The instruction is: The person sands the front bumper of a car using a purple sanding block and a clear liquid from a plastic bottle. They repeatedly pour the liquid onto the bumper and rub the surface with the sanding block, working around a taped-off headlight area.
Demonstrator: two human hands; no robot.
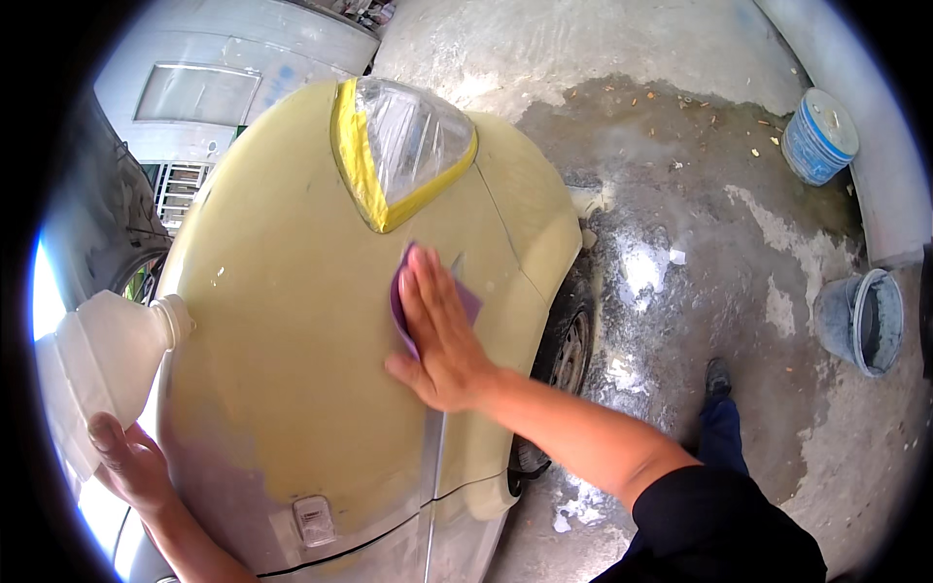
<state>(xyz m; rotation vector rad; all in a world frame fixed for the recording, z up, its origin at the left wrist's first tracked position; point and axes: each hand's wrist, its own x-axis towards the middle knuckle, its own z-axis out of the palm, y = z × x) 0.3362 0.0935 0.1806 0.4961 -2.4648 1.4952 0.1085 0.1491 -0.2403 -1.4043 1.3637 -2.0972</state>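
The yellowish, primer-coated body panel of a car (306,328) lies before me. My right hand (441,335) is spread flat on a purple abrasive sheet (466,300), which it presses against the panel below the headlight. The near edge of the sheet curls up by my thumb. At the far left my left hand (135,459) grips a translucent plastic bottle (102,357), tilted with its neck towards the panel. Clear film covers the headlight (415,138), and yellow masking tape (364,167) runs around it. A small clear side lamp (315,521) sits low on the panel.
The car's wheel (572,350) is right of the panel, over a wet concrete floor (656,218). A grey bucket (860,321) and a blue and white pail (820,138) stand at the right. Another dark car body (116,189) is at the left.
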